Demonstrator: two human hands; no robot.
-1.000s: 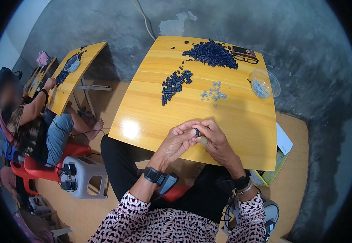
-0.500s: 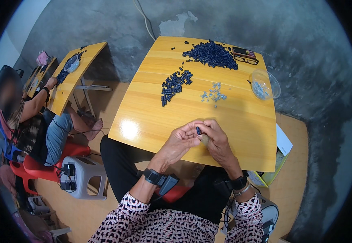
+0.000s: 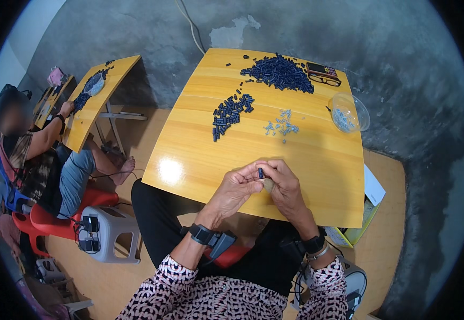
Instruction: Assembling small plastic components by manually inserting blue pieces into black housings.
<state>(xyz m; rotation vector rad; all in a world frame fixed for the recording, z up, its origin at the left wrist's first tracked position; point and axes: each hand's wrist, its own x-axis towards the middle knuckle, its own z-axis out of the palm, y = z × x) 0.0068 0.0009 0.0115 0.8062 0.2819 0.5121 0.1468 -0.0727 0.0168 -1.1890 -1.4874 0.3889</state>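
Over the near edge of the yellow wooden table point(image 3: 189, 165), my two hands meet. My left hand point(image 3: 233, 189) is closed, fingertips pinching a small dark blue cylindrical piece point(image 3: 261, 173). From the other side my right hand point(image 3: 287, 191) is closed on the same piece. A beige covering point(image 3: 268, 184) shows near the right thumb tip; what it is I cannot make out. Ahead to the left lies a small pile of dark blue cylinders point(image 3: 231, 114). Beside it small silvery metal pieces point(image 3: 284, 126) are scattered. A bigger heap of dark blue pieces point(image 3: 279, 73) sits farther off.
At the table's right edge stands a clear plastic tub point(image 3: 345, 113) holding silvery pieces. Eyeglasses point(image 3: 325, 79) and a keypad phone point(image 3: 320, 69) lie at the far right corner. Off to the left, a person point(image 3: 45, 144) sits at another table point(image 3: 88, 117). A grey stool point(image 3: 114, 234) stands nearby.
The dark blue piece has turned slightly more upright between my fingers. Otherwise my hands stay in nearly the same place.
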